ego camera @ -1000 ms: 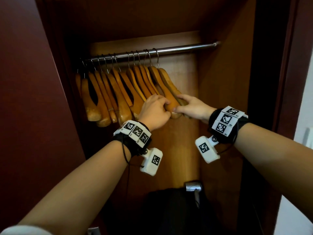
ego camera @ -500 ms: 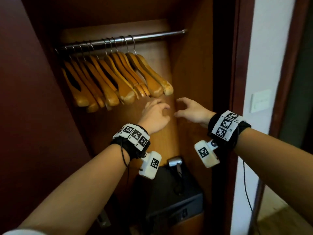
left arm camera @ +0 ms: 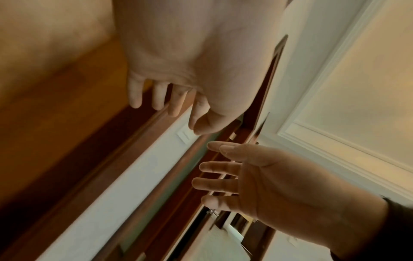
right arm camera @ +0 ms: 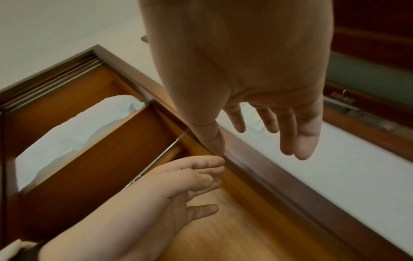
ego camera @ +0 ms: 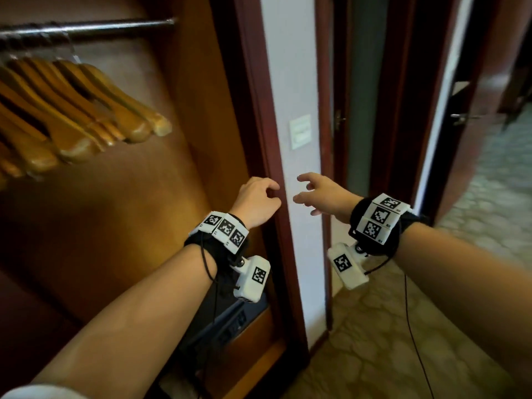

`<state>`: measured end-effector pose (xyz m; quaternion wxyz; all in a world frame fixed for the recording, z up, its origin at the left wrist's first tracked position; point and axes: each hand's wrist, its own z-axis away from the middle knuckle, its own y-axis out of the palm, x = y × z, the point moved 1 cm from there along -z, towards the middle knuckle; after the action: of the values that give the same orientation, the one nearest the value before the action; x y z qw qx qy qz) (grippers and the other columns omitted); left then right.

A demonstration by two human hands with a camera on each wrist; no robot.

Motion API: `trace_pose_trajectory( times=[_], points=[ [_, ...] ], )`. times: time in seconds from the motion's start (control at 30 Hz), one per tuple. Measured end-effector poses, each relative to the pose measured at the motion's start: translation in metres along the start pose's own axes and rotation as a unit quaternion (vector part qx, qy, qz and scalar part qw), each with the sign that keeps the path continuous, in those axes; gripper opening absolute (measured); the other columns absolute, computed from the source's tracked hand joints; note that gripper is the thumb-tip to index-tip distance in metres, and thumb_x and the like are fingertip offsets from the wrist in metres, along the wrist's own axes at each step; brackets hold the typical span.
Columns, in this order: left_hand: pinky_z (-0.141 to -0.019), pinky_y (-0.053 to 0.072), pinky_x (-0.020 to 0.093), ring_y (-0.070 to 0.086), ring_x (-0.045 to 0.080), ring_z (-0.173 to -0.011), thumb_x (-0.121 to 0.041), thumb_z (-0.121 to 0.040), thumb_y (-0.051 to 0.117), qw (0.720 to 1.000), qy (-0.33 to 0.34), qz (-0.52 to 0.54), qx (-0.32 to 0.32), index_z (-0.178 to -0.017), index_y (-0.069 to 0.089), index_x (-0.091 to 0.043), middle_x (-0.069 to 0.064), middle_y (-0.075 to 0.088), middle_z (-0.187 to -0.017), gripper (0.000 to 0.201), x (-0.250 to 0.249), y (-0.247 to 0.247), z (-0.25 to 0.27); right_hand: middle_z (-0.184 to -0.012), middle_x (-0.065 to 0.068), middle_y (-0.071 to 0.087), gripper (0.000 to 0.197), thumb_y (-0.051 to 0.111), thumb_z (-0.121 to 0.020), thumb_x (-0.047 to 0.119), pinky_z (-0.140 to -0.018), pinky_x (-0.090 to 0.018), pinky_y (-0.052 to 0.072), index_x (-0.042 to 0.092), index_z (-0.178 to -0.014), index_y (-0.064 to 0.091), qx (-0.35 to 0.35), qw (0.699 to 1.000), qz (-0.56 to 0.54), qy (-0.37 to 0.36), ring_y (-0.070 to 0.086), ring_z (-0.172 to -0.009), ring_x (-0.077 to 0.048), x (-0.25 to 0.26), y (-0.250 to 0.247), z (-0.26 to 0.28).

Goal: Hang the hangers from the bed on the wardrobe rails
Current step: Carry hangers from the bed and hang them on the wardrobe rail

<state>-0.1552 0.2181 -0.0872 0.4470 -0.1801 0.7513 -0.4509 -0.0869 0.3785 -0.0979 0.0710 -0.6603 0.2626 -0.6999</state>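
On the rail (ego camera: 86,25), blurred hangers (ego camera: 86,110) run off-frame; both hands' fingers (ego camera: 270,187) hang loose, empty.

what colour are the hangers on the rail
Honey-brown varnished wood hangers with metal hooks, clearest in the head view.

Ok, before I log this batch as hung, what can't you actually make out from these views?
- Hangers, head view: the left frame edge cuts the row, so no full count.
- Hooks on the rail: motion blur, so seating is unclear.
- The bed: in no view, so remaining hangers are unknown.
- Dark box on the wardrobe floor: mostly hidden behind the left hand and forearm.
- Right hand holds nothing.
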Motion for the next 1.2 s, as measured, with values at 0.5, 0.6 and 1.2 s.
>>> trace_pose_trajectory(
  times=[0.5, 0.6, 1.2],
  points=[
    [-0.088, 0.038, 0.021, 0.056, 0.023, -0.115, -0.016, -0.09, 0.06, 0.961, 0.209, 0.054, 0.172, -0.124, 0.063, -0.018, 0.004, 0.054, -0.13, 0.035, -0.352, 0.231, 0.033, -0.123, -0.005, 0.056, 0.063, 0.067, -0.092, 0.023, -0.076, -0.036, 0.057, 0.02, -0.148, 0.039, -0.222, 0.964, -0.023, 0.145, 0.062, -0.091, -0.018, -0.185, -0.302, 0.227],
    [-0.096, 0.043, 0.025, 0.058, 0.024, -0.113, -0.015, -0.09, 0.058, 0.937, 0.262, 0.082, 0.215, -0.122, 0.063, -0.019, 0.007, 0.057, -0.128, 0.032, -0.426, 0.278, 0.056, -0.111, -0.002, 0.057, 0.059, 0.065, -0.093, 0.022, -0.087, -0.043, 0.056, 0.021, -0.146, 0.04, -0.273, 0.943, -0.033, 0.186, 0.063, -0.098, -0.024, -0.215, -0.352, 0.292],
    [-0.082, 0.039, 0.023, 0.055, 0.021, -0.107, -0.012, -0.09, 0.057, 0.643, 0.561, 0.123, 0.507, -0.128, 0.06, -0.014, 0.01, 0.059, -0.131, 0.038, -0.755, 0.489, 0.3, -0.121, -0.017, 0.057, 0.055, 0.067, -0.093, 0.02, -0.086, -0.043, 0.055, 0.019, -0.143, 0.043, -0.629, 0.647, -0.096, 0.419, 0.059, -0.092, -0.024, -0.335, -0.467, 0.669]
  ],
)
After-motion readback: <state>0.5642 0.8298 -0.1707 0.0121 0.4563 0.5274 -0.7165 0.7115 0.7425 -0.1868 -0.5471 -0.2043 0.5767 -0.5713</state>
